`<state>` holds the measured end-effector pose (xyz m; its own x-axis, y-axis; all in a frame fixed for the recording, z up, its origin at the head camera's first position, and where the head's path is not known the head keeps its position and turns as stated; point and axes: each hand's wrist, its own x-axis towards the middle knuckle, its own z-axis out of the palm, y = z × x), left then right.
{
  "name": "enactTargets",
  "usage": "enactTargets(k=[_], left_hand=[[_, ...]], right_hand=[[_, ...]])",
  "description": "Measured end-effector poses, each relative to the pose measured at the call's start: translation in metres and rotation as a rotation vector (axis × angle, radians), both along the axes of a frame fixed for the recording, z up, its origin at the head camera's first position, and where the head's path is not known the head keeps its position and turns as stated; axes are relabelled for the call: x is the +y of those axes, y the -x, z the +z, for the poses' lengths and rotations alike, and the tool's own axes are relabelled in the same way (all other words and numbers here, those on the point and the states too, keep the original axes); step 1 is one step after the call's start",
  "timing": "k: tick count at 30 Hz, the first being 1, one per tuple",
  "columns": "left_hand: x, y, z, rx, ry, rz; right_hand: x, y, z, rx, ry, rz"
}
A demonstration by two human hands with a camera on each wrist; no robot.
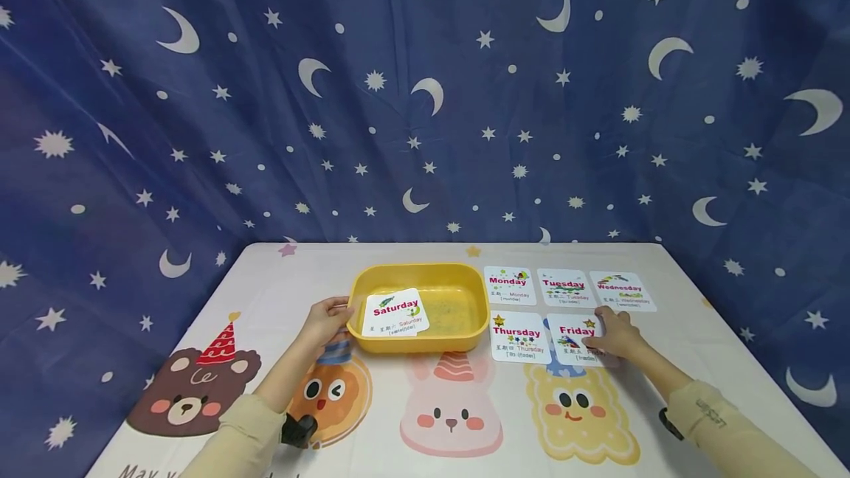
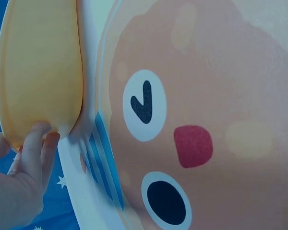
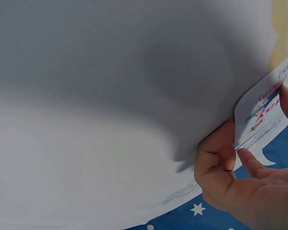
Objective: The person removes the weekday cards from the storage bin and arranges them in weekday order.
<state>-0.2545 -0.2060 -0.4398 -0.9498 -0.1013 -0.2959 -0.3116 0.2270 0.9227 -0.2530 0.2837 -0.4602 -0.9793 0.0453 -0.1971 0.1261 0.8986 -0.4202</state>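
Cartoon-printed white surface (image 1: 385,408) bearing a yellow tray (image 1: 458,308), with weekday cards (image 1: 564,291) beside it in two rows, three behind two.

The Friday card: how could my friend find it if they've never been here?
On the table, find the yellow tray; two rows of cards lie to its right. In the nearer row, the Friday card is just right of the Thursday card. It alone reads "Friday", and the right hand has its thumb on it.
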Motion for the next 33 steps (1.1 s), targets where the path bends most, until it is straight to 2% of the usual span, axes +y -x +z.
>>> enactTargets(k=[6, 9, 14, 17, 27, 33], left_hand=[[0.001, 0.000, 0.000, 0.002, -0.013, -0.005], [0.001, 0.000, 0.000, 0.003, -0.015, -0.005], [0.001, -0.001, 0.001, 0.008, -0.013, -0.005], [0.001, -0.001, 0.001, 0.006, -0.008, -0.009], [0.001, -0.001, -0.001, -0.002, -0.030, -0.011], [0.000, -0.002, 0.003, 0.004, -0.033, -0.023]], right_hand=[[0.003, 0.006, 0.002, -0.084, 0.059, -0.018], [0.004, 0.007, 0.007, -0.077, 0.078, 0.009], [-0.002, 0.007, 0.022, -0.023, 0.049, 0.069], [-0.008, 0.008, 0.031, 0.000, 0.066, 0.085], [-0.050, 0.021, 0.051, 0.109, 0.226, 0.157], [-0.098, 0.026, 0.067, 0.212, 0.327, 0.230]])
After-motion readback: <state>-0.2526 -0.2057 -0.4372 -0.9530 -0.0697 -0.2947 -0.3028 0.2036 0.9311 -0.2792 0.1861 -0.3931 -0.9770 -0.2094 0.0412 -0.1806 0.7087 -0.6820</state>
